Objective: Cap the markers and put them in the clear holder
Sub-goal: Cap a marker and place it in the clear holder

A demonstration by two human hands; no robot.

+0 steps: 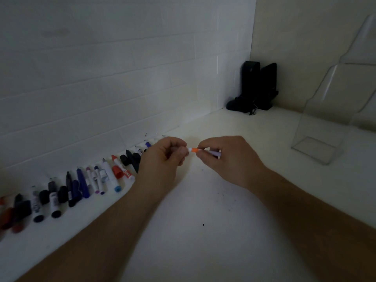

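My right hand [227,157] pinches a thin white marker with an orange band [195,150], held level above the white counter. My left hand [164,157] is closed at the marker's tip end; what its fingers hold there is hidden. The two hands almost touch. A row of several uncapped markers and loose caps [81,184] lies along the wall to the left, in black, blue, purple and red. The clear holder [317,147] stands at the right, tall and stepped, with nothing visible in it.
The white counter [203,231] carries a few dark specks near the middle. Black objects [254,88] stand in the far corner where the tiled wall meets the side wall. The room is dim.
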